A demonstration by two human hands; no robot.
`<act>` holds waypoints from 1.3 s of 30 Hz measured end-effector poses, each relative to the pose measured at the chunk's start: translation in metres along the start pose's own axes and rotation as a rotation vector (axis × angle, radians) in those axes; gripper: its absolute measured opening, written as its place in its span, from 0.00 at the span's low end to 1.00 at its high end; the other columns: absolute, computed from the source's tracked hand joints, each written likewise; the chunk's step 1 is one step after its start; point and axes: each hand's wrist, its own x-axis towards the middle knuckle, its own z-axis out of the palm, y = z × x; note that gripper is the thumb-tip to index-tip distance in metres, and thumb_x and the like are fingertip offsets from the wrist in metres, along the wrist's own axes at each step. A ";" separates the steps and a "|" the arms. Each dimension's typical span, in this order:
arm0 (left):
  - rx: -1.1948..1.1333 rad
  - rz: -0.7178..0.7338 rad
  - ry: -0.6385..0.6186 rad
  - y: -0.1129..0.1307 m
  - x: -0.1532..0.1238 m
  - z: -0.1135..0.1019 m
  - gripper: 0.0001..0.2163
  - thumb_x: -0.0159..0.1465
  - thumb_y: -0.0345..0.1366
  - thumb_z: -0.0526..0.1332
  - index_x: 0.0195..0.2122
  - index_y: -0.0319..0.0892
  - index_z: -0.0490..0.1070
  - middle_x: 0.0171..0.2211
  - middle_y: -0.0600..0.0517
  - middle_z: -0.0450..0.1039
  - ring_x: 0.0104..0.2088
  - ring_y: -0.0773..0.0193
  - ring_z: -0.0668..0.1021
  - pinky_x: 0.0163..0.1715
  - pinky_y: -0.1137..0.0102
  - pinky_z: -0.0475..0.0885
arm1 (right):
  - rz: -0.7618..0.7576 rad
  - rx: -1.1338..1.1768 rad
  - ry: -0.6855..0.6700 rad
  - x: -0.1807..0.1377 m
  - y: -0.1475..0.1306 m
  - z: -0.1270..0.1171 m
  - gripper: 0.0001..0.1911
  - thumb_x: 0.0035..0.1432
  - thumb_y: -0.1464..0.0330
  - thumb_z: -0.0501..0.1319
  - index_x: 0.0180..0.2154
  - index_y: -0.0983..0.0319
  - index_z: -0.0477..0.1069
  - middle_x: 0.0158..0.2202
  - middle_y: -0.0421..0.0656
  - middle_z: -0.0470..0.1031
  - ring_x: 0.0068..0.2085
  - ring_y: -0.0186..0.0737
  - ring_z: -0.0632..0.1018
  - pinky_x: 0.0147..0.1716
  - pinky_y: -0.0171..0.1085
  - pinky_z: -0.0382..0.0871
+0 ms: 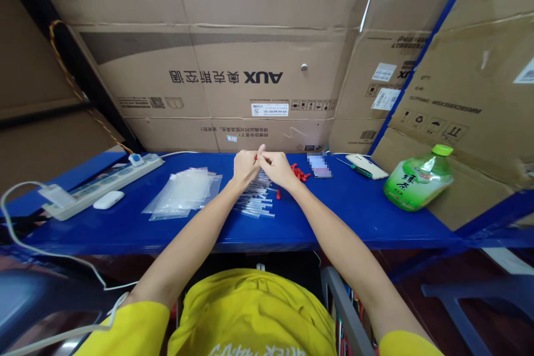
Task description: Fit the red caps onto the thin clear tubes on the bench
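Note:
My left hand (246,166) and my right hand (277,168) meet above the middle of the blue table, fingers closed and touching. A bit of a small red piece (256,157) shows at the left hand's fingers; most of it is hidden. What the right fingers hold cannot be made out. Below the hands lies a pile of clear thin tubes (256,204). One loose red piece (278,194) rests beside the tubes, and a heap of small red pieces (298,173) sits just right of my right hand.
Clear plastic bags (183,192) lie to the left, near a white case (109,199) and a power strip (104,186). Rightward are a phone (320,167), a green-handled screwdriver (361,171), a pale flat object (372,166) and a green tea bottle (418,181). Cardboard (225,105) walls the back.

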 end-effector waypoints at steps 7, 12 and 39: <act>-0.221 0.089 -0.094 -0.017 0.003 0.007 0.09 0.67 0.42 0.59 0.45 0.46 0.74 0.38 0.49 0.81 0.37 0.57 0.79 0.36 0.67 0.65 | 0.066 -0.135 0.120 -0.001 0.010 -0.001 0.20 0.65 0.61 0.56 0.22 0.59 0.59 0.19 0.35 0.58 0.24 0.33 0.59 0.30 0.36 0.50; -0.942 -0.149 -0.026 -0.017 0.009 0.014 0.30 0.56 0.31 0.63 0.62 0.50 0.61 0.63 0.44 0.71 0.53 0.54 0.79 0.38 0.67 0.75 | 0.107 -0.194 0.243 0.000 0.015 -0.008 0.22 0.69 0.58 0.55 0.23 0.58 0.58 0.19 0.35 0.60 0.25 0.34 0.60 0.30 0.36 0.51; -1.902 -0.503 -0.012 0.017 0.012 -0.036 0.09 0.73 0.33 0.62 0.34 0.41 0.71 0.16 0.63 0.42 0.14 0.76 0.52 0.11 0.81 0.51 | 0.228 0.240 -0.046 0.000 0.021 0.004 0.24 0.67 0.50 0.53 0.25 0.58 0.59 0.22 0.35 0.60 0.25 0.33 0.63 0.28 0.33 0.58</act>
